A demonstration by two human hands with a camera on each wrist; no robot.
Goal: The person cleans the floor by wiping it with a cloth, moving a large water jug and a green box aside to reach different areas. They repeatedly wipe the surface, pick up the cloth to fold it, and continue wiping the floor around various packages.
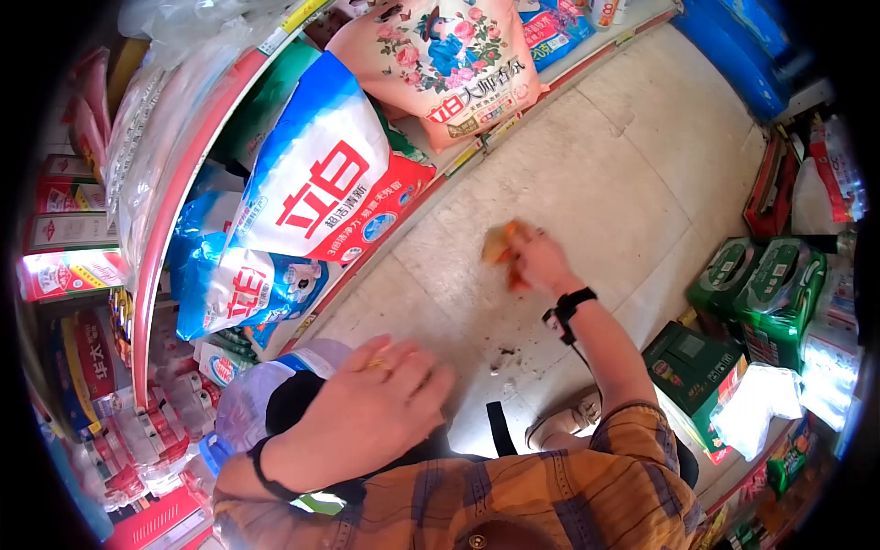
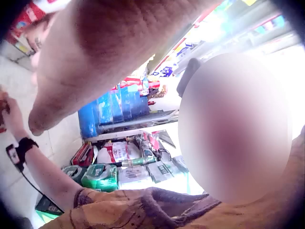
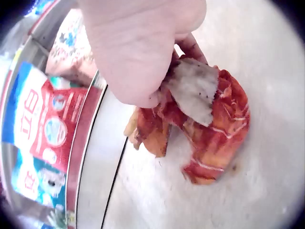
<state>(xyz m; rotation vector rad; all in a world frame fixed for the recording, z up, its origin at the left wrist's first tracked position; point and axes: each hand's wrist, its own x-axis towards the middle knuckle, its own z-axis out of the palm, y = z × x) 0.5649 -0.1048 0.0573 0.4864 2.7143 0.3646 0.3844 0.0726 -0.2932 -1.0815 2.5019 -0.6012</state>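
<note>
My right hand [image 1: 544, 262] grips a crumpled red and orange rag [image 1: 500, 244] against the pale tiled floor. In the right wrist view the rag [image 3: 223, 125] hangs from the fingers in folds, with thin white stripes and a greyish patch. Part of it is hidden behind the palm. My left hand [image 1: 390, 394] is held low near the body, slightly blurred, with loosely bent fingers and nothing in it. Small dark crumbs of dirt [image 1: 502, 357] lie on the floor between the two hands.
A shelf with large detergent bags [image 1: 321, 174] runs along the left. Beside my left hand is a clear plastic water bottle [image 1: 243, 403]. On the right are green wrapped packs [image 1: 779, 284] and a dark green box [image 1: 692, 371]. A shoe [image 1: 564, 426] is close by.
</note>
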